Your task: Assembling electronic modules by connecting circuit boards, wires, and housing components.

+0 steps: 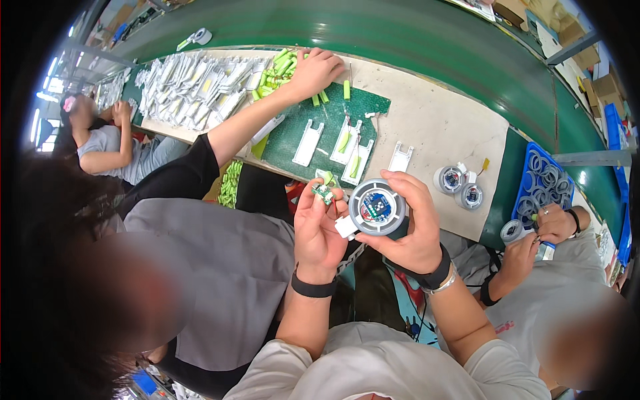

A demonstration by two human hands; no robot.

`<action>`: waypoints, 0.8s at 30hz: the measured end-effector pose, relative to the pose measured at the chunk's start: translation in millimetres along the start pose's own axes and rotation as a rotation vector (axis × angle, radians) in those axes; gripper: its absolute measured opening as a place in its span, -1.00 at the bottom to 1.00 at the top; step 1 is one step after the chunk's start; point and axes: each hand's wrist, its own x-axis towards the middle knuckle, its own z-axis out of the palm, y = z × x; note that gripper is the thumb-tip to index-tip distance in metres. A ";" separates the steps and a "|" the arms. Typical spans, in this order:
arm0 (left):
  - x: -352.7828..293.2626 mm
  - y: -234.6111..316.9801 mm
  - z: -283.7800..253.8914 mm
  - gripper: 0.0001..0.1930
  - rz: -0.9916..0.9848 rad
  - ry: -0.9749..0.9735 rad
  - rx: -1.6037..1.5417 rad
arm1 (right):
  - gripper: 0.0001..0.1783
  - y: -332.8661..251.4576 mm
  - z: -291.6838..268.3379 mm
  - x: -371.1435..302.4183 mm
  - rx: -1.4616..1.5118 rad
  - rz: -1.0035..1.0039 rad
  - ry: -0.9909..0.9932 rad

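Note:
My right hand (419,230) is closed round a round white device with a grey rim (365,228), its open face showing a blue circuit board (378,207). A white stub sticks out on the device's left side. Between the thumb and fingers of my left hand (315,237) is a small green circuit board (323,194). Thin dark wires run between this board and the device. Beyond my hands lie white plates (307,143), two of them with a green battery cell (343,141) on top.
A co-worker's hand (317,72) at the left reaches a pile of green cells (283,67) beside many white parts (193,90). Two round devices (471,196) stand to the right. Farther right, another co-worker's hands (520,263) work near a blue tray (570,193) of grey rings.

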 end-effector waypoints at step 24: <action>41.5 -12.2 58.4 -0.70 0.059 -0.018 0.246 | -0.23 14.7 -50.6 43.7 -0.181 -0.078 0.074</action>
